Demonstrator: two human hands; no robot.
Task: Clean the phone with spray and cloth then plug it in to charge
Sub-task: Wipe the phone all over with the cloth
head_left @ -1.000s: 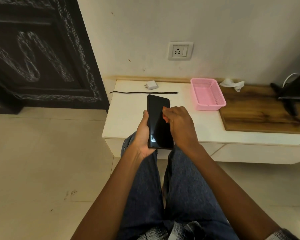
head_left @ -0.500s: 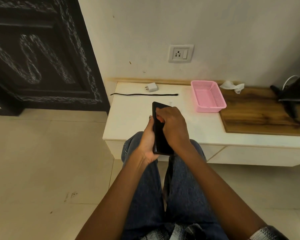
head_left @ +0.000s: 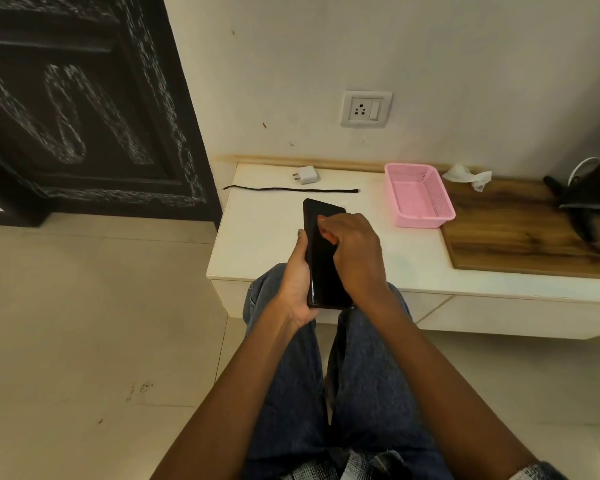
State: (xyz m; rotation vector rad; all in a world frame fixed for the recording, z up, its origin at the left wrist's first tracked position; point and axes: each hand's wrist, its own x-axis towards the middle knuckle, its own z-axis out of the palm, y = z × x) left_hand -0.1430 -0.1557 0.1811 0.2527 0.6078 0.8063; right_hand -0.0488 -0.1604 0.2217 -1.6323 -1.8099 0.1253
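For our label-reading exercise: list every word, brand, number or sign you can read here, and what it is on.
None can be read.
Phone: screen dark, no text.
White charger plug: any marking is too small.
Wall socket: no lettering visible.
Pink basket: plain.

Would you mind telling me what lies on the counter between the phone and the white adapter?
In the head view, a black cable lies stretched across the counter between the phone and the adapter.
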